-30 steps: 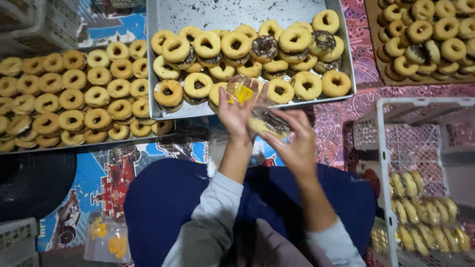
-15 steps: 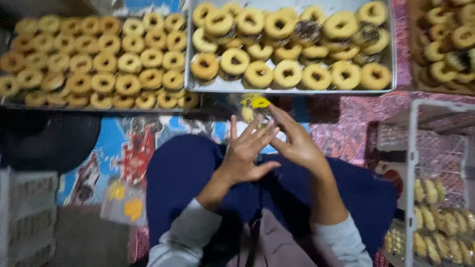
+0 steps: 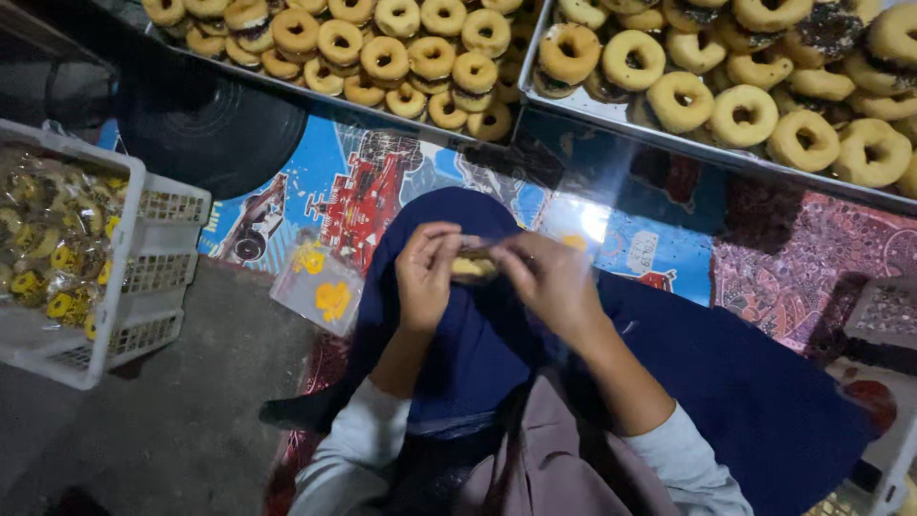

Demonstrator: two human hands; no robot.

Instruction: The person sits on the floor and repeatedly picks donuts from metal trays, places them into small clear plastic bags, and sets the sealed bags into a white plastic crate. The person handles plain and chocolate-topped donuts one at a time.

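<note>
The scene is dimly lit, with warm light falling on the doughnut trays (image 3: pixel 611 113) at the top. A bright glare patch sits on the clear plastic (image 3: pixel 585 222) above the hands. The lower left floor lies in shadow. Both hands show slight motion blur.

Left hand (image 3: pixel 427 277) and right hand (image 3: pixel 546 282) raised together over the lap, fingers curled inward, fingertips nearly meeting.
</note>
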